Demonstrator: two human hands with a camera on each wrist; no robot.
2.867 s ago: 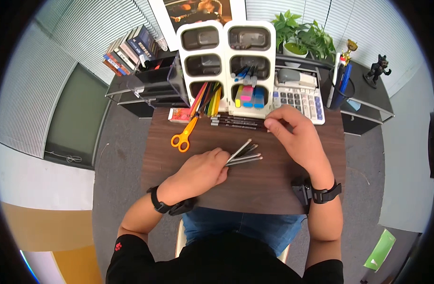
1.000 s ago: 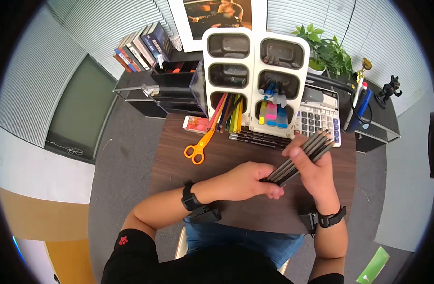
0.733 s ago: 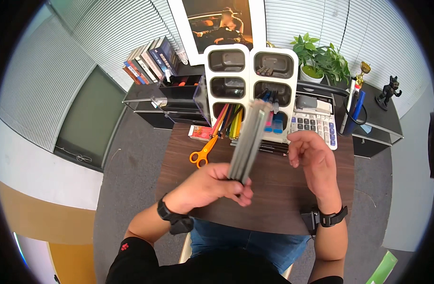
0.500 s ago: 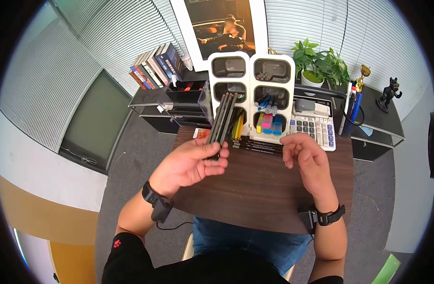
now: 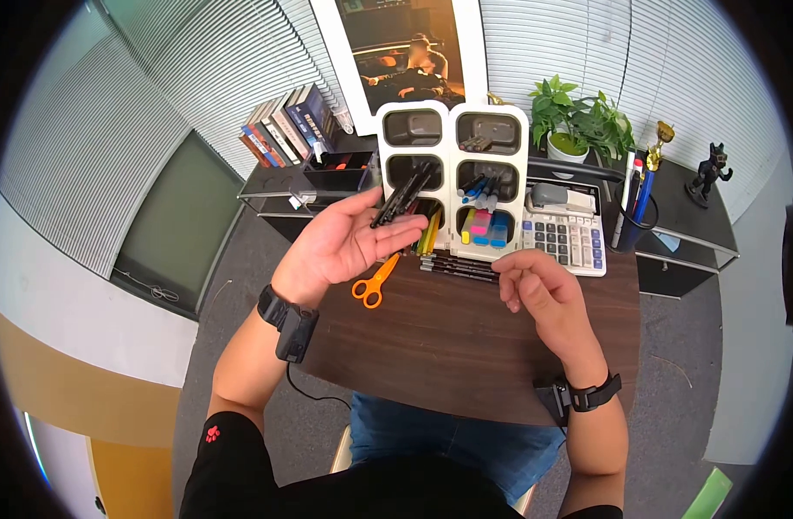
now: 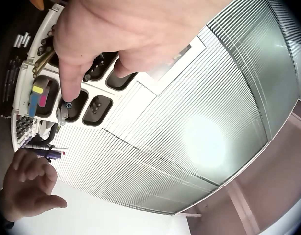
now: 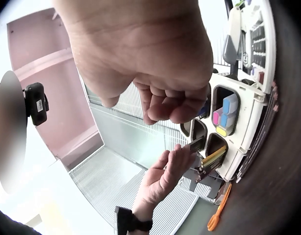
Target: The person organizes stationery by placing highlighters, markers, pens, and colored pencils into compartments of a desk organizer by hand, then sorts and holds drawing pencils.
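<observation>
Several dark pencils (image 5: 407, 195) slant out of the left column's middle compartment of the white organizer (image 5: 451, 212). My left hand (image 5: 340, 246) is palm up beside their lower ends, fingers extended and thumb apart. In the left wrist view the pencils (image 6: 97, 63) show between finger and thumb. My right hand (image 5: 552, 303) hangs empty over the table, fingers loosely bent, near the row of dark pencils (image 5: 461, 268) below the organizer. Colored pencils (image 5: 430, 235) fill the lower left compartment; highlighters (image 5: 488, 227), pens (image 5: 483, 189) and short pencils (image 5: 476, 144) occupy the right column.
Orange scissors (image 5: 373, 287) lie on the brown table (image 5: 448, 363). A calculator (image 5: 565, 242) and a stapler (image 5: 565, 197) stand right of the organizer, beside a pen holder (image 5: 632, 216). A black tray unit (image 5: 336, 177) is at left; a potted plant (image 5: 569, 143) stands behind.
The left hand has carried the bundle from near the right hand leftward and up to the middle left compartment, and its fingers have loosened. The right hand has let go of the bundle and drawn back slightly.
</observation>
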